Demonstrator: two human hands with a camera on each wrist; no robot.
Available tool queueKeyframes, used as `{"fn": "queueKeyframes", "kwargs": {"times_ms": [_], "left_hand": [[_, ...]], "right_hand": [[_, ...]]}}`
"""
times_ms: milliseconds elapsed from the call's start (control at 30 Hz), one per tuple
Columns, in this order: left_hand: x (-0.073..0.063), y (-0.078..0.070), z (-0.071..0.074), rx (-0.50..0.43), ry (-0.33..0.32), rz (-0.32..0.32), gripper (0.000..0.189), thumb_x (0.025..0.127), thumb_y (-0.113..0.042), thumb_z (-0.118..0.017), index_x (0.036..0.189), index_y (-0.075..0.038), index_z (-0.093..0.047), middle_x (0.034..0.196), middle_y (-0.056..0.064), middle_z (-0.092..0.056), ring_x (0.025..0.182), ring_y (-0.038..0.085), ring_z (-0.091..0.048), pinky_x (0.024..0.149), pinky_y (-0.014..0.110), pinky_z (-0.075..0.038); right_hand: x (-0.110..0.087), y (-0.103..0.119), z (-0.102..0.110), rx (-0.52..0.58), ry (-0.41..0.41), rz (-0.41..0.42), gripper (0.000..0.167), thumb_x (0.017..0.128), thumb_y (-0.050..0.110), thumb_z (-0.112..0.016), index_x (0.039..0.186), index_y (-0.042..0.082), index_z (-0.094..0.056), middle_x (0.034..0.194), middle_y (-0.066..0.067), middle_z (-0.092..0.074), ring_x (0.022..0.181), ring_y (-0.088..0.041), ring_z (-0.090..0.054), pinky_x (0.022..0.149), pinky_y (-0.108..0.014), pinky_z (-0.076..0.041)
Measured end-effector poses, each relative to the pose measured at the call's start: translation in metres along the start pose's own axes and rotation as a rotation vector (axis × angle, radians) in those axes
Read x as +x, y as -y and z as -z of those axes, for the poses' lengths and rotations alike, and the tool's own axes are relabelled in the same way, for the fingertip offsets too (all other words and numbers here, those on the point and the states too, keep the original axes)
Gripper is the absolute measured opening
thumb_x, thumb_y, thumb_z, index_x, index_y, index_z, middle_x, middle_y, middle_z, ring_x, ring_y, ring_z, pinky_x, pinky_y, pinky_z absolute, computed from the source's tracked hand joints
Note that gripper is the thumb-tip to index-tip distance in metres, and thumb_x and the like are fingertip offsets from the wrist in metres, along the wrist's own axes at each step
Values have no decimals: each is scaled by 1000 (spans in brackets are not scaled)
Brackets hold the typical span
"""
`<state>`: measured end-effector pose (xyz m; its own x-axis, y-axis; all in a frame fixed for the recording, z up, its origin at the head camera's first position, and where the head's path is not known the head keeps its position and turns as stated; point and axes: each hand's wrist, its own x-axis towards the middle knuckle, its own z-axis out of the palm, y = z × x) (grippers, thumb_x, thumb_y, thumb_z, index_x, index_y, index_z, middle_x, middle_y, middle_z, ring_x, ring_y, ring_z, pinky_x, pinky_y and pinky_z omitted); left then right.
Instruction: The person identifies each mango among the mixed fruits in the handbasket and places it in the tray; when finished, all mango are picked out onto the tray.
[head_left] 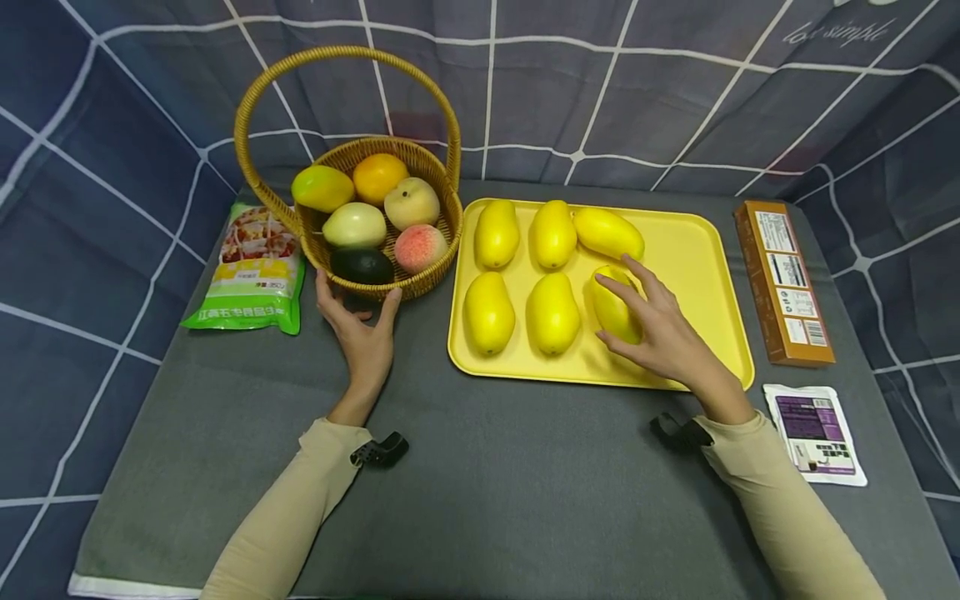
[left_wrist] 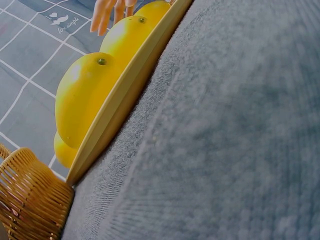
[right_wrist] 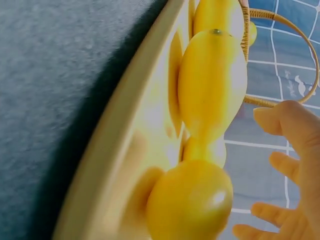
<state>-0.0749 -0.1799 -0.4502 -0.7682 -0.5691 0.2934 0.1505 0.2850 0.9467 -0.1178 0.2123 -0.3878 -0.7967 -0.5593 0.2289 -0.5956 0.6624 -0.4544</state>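
Several yellow mangoes (head_left: 553, 313) lie on a yellow tray (head_left: 693, 250). My right hand (head_left: 654, 325) is over the front right mango (head_left: 611, 310), with thumb and fingers spread; in the right wrist view, a gap shows between the fingers (right_wrist: 272, 214) and the nearest mango (right_wrist: 192, 200). At the left, my left hand (head_left: 363, 342) touches the front wall of a wicker basket (head_left: 429, 279), thumb and forefinger spread along it. Inside the basket are an orange (head_left: 380, 178), a peach (head_left: 420, 248), a dark avocado (head_left: 362, 266) and other fruit. The left wrist view does not show the left hand's fingers.
The basket's tall handle (head_left: 341, 54) arches above the fruit. Left of it lies a green food bag (head_left: 255, 271). Right of the tray are a brown box (head_left: 783, 283) and a white and purple pouch (head_left: 816, 433). A checked cloth (head_left: 540, 92) hangs behind the table.
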Motion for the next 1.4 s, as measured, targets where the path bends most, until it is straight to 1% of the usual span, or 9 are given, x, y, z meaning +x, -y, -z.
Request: {"fn": "queueKeyframes", "kwargs": {"times_ms": [133, 300, 500, 667, 800, 933, 1067, 1267, 1400], "left_hand": [[-1, 1, 0, 3, -3, 2, 97, 88, -27, -75, 157, -17, -8, 160, 3, -11, 141, 18, -27, 84, 34, -37], [-1, -1, 0, 5, -7, -2, 97, 88, -29, -75, 158, -17, -9, 160, 2, -12, 141, 19, -27, 84, 34, -37], [-1, 0, 1, 5, -9, 0, 97, 88, -29, -75, 158, -17, -8, 160, 4, -12, 141, 20, -27, 84, 33, -37], [-2, -2, 0, 9, -4, 6, 97, 88, -25, -75, 157, -14, -8, 159, 10, -13, 140, 22, -28, 84, 33, -37], [-4, -17, 0, -4, -4, 6, 95, 89, -16, -74, 156, -5, -8, 158, 18, -13, 141, 31, -27, 85, 39, -36], [-6, -34, 1, -14, 4, 6, 92, 89, -12, -72, 154, 1, -8, 156, 23, -12, 140, 37, -26, 85, 42, -36], [-6, -39, 2, -16, 9, 10, 91, 90, -12, -71, 154, 2, -8, 156, 24, -12, 140, 38, -26, 85, 43, -36], [-5, -37, 1, -14, 16, 3, 91, 90, -12, -71, 154, 3, -8, 155, 26, -13, 140, 39, -26, 85, 46, -36], [-3, -27, 0, -18, 9, 4, 92, 90, -12, -72, 154, 1, -8, 155, 24, -13, 141, 38, -26, 85, 48, -36]], "right_hand": [[8, 5, 0, 3, -15, 28, 75, 79, 21, -82, 146, 19, -47, 159, -15, -24, 144, -40, -26, 106, -69, -26], [27, 15, 3, 4, -24, 75, 72, 82, 21, -80, 146, 20, -47, 159, -14, -26, 144, -39, -28, 106, -66, -28], [56, 32, 8, 18, -12, 140, 69, 84, 24, -78, 146, 19, -47, 158, -13, -28, 143, -37, -31, 109, -60, -30], [74, 46, 4, 52, 27, 138, 66, 88, 29, -74, 147, 21, -46, 159, -11, -28, 143, -35, -31, 111, -57, -29], [91, 59, -2, 57, 65, 148, 63, 90, 33, -71, 147, 23, -46, 158, -11, -30, 142, -35, -32, 111, -56, -31], [109, 72, -12, 40, 93, 211, 59, 92, 35, -68, 146, 22, -47, 156, -13, -33, 139, -35, -37, 110, -54, -33], [126, 83, -22, 34, 128, 260, 58, 93, 37, -66, 146, 23, -46, 155, -13, -34, 138, -35, -39, 111, -52, -33], [143, 94, -30, 62, 152, 275, 58, 94, 36, -65, 147, 22, -46, 153, -13, -37, 138, -32, -39, 111, -49, -33], [155, 98, -35, 72, 180, 274, 57, 95, 36, -64, 147, 21, -46, 152, -14, -38, 137, -32, -40, 112, -48, -33]]}}
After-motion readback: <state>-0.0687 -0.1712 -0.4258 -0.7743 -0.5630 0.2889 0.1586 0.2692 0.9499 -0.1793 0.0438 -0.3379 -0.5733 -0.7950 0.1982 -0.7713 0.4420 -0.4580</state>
